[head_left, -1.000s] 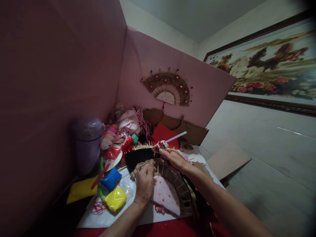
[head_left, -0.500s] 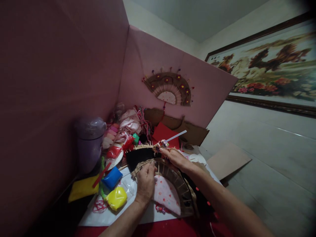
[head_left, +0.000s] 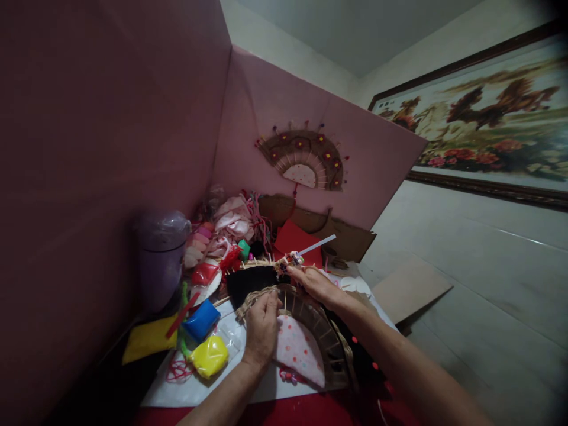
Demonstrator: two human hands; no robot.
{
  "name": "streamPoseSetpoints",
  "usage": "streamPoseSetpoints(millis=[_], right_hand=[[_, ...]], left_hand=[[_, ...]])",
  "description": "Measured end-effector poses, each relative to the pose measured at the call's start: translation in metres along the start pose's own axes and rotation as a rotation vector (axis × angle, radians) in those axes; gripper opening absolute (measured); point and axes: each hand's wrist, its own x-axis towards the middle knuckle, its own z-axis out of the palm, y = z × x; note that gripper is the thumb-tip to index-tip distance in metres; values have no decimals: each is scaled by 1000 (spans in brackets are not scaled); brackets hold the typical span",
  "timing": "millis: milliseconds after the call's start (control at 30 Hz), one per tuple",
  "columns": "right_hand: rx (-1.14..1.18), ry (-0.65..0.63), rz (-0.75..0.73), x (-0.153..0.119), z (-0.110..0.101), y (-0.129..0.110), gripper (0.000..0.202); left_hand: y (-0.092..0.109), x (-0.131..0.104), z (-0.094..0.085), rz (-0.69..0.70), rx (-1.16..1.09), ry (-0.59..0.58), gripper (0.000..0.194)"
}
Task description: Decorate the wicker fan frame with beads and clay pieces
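Note:
A half-round fan of brown card with thin sticks lies in front of me. Its lower centre carries a white cloth piece with red dots. A braided straw cord runs along the fan's outer edge. My left hand is closed at that edge, thumb and fingers pinching the cord. Above the fan, my right hand is closed around what looks like a patterned hot glue gun, partly hidden by the fingers. From its back a whitish glue stick points up and right.
Blue and yellow clay packs lie at left, near a lidded purple container. Behind are red paper, pink cloth and black material. A finished fan hangs on the pink board.

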Motion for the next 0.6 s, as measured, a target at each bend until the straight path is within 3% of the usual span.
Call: streamPoseSetpoints(millis=[267,600], right_hand=[[6,-11,23,2,-2,5,47],[256,-65,123,-4,-3,2,47]], left_hand=[[0,1,0,-7,2,1,43],[2,0,-1,14,32,17,44]])
